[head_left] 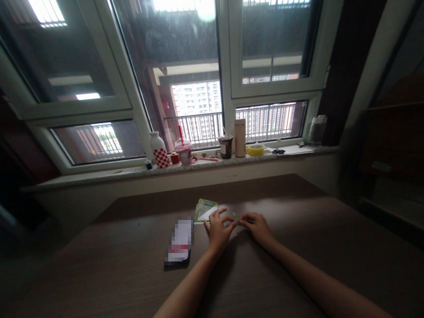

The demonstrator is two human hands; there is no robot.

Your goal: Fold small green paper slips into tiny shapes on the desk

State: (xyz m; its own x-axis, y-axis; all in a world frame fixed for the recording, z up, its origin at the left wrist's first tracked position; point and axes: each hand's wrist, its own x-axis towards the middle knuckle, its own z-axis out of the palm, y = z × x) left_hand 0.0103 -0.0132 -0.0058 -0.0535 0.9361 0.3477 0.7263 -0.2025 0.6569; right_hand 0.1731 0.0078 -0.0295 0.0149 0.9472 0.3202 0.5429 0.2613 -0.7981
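Between my two hands is a small greenish, shiny piece (pixel 236 217), too small to name for certain. My left hand (pixel 218 227) pinches its left side with thumb and forefinger, the other fingers spread over the table. From the right, my right hand (pixel 256 225) pinches the same piece with its fingertips. Just behind and left of my left hand lies a green and white printed packet or card (pixel 206 210), partly covered by the fingers. A phone (pixel 179 240) with a blurred-out screen rests further left.
The brown table (pixel 132 282) stands before a window sill (pixel 132 171). On the sill are a checkered bottle (pixel 160 152), a pink drink cup (pixel 183 152), a dark drink cup (pixel 225 147), a beige flask (pixel 240 139), yellow tape (pixel 255 150), scissors (pixel 278 151) and a clear jug (pixel 316 130).
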